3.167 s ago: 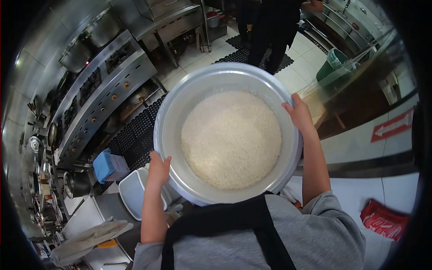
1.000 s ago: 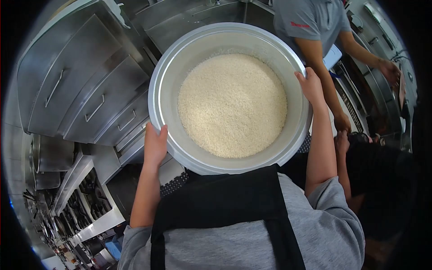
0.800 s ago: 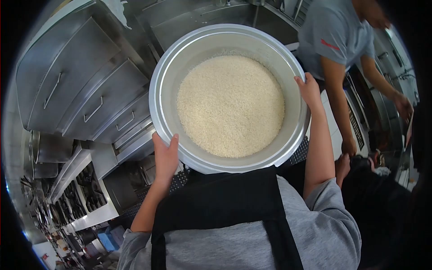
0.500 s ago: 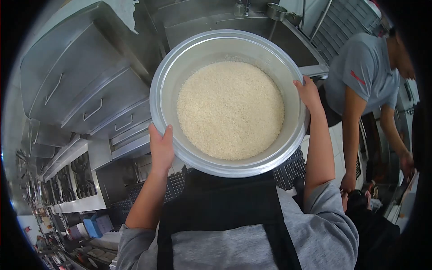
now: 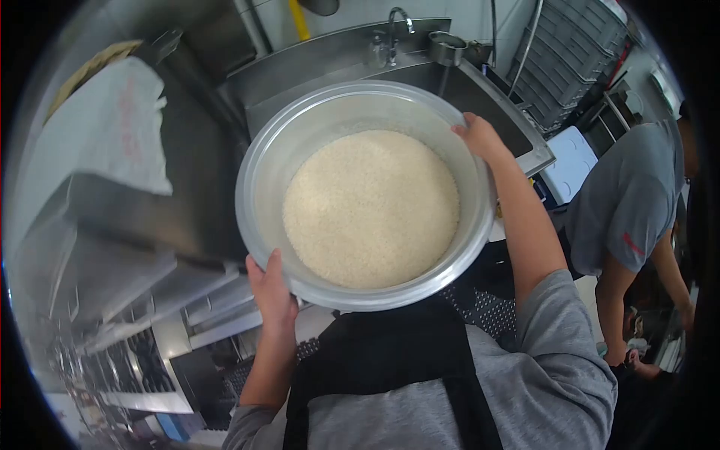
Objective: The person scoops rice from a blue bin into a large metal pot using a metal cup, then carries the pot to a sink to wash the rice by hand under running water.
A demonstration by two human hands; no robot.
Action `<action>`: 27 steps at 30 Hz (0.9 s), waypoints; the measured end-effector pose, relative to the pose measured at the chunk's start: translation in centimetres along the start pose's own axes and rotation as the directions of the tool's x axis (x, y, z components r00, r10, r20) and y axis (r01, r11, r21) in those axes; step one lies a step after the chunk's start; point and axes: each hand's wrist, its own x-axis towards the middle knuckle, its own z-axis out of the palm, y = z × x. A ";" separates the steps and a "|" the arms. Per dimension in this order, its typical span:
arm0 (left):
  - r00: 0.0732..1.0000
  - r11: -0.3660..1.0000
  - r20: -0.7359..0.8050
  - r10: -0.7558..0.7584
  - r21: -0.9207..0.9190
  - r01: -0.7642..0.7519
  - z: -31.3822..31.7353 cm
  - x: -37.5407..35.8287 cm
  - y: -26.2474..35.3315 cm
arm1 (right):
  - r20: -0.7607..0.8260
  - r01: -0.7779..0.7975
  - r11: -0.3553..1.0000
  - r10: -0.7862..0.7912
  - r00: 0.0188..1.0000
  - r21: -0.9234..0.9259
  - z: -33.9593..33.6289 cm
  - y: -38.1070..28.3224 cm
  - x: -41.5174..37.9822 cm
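A large round metal pot [image 5: 259,150] with a wide rim is held up in front of my chest, between both hands. White uncooked rice [image 5: 371,210] lies in it with a fairly level surface. On the lower left of the rim, my left hand [image 5: 273,292] grips with the thumb over the edge. My right hand [image 5: 480,139] grips the upper right rim, thumb on top and the other fingers mostly hidden behind the wall. The pot's underside is out of sight.
Beyond the pot is a steel sink [image 5: 517,124] with a faucet [image 5: 397,34] and a small metal pot [image 5: 448,49]. A steel counter with a white sack [image 5: 112,127] stands left. At right are stacked grey crates [image 5: 566,60], a white box [image 5: 570,165] and a co-worker [image 5: 630,195] bending down.
My view has tilted up and shifted toward the sink, showing more of the faucet and the sack. Both hands keep their hold on the pot. The co-worker appears farther right and lower.
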 end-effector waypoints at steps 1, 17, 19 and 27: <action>1.000 1.000 -0.004 -0.016 -0.009 0.016 0.0 0.4 -0.4 | 0.018 0.017 1.000 -0.017 1.000 -0.003 0.2 0.1 0.3; 0.947 0.996 -0.312 0.082 0.003 -0.085 2.2 -0.5 -5.0 | 0.365 -0.286 0.517 -0.056 0.929 0.807 1.5 4.2 3.5; 0.927 0.992 -0.355 0.126 0.020 -0.127 2.7 -0.8 -6.3 | 0.553 -0.506 0.278 -0.123 0.824 0.816 3.4 7.7 7.9; 0.797 0.962 -0.583 0.158 0.274 0.010 8.7 2.7 -4.4 | 0.085 0.392 0.818 -0.394 0.915 -0.420 10.9 14.4 29.5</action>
